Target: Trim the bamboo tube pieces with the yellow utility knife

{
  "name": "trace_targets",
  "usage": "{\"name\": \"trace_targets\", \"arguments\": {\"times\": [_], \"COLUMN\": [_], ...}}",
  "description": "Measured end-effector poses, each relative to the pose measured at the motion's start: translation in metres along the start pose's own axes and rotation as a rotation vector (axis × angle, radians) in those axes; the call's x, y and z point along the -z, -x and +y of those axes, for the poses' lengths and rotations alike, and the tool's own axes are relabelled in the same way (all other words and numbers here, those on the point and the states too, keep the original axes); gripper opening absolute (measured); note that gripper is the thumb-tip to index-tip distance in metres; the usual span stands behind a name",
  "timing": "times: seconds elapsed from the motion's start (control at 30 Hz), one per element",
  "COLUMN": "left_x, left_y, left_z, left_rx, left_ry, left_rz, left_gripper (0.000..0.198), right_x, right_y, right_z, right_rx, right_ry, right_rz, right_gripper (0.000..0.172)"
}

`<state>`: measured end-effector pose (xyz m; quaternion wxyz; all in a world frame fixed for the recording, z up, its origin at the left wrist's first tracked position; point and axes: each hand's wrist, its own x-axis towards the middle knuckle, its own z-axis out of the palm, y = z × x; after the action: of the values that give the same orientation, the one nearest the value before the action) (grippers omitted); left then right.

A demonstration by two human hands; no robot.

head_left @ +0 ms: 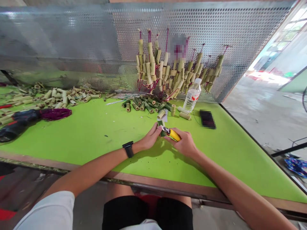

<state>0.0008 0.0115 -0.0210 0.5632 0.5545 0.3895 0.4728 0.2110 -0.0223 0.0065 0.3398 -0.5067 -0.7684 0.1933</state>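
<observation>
Held a green bamboo piece (163, 133) at mid-frame in the left hand (152, 135), and gripped a yellow-handled cutting tool (175, 135) in the right hand (185, 142). Seemed partway along, judging by pale pieces (64, 97) heaped at left and strung pieces (150, 67) at upper centre, against a green pile (149, 108) left on the tabletop (96, 127). Could not make out the piece's worked surface behind fingers and tool, nor the pixelated item (207, 119) at right.
</observation>
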Motion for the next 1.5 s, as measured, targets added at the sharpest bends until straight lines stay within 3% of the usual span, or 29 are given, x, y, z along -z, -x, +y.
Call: {"name": "trace_targets", "arguments": {"times": [0.13, 0.3, 0.7, 0.97, 1.13, 1.33, 1.5], "left_x": [-0.004, -0.004, -0.002, 0.001, 0.002, 0.002, 0.002], "left_y": [-0.003, -0.009, -0.009, -0.010, -0.013, -0.019, -0.018], "left_z": [0.001, -0.004, 0.000, -0.006, -0.004, 0.001, 0.003], "left_rx": [-0.148, -0.167, -0.146, -0.055, 0.010, 0.160, 0.160], "left_ry": [0.002, 0.040, -0.008, 0.053, 0.169, 0.265, 0.233], "left_rz": [-0.030, -0.049, -0.062, 0.011, -0.015, 0.010, 0.044], "left_gripper": [0.056, 0.066, 0.067, 0.049, 0.045, 0.041, 0.036], "right_x": [-0.002, -0.003, 0.000, 0.001, 0.011, 0.019, 0.017], "right_y": [0.000, 0.000, -0.003, -0.008, -0.011, -0.012, -0.012], "right_z": [0.006, 0.007, -0.001, 0.013, 0.018, 0.015, 0.015], "right_rx": [0.103, 0.182, 0.073, -0.020, -0.016, 0.045, 0.038], "right_ry": [-0.104, -0.164, -0.135, -0.021, 0.034, 0.123, 0.217], "right_rz": [0.052, 0.079, 0.056, 0.140, 0.064, -0.131, -0.218], "right_gripper": [0.047, 0.041, 0.051, 0.033, 0.040, 0.057, 0.053]}}
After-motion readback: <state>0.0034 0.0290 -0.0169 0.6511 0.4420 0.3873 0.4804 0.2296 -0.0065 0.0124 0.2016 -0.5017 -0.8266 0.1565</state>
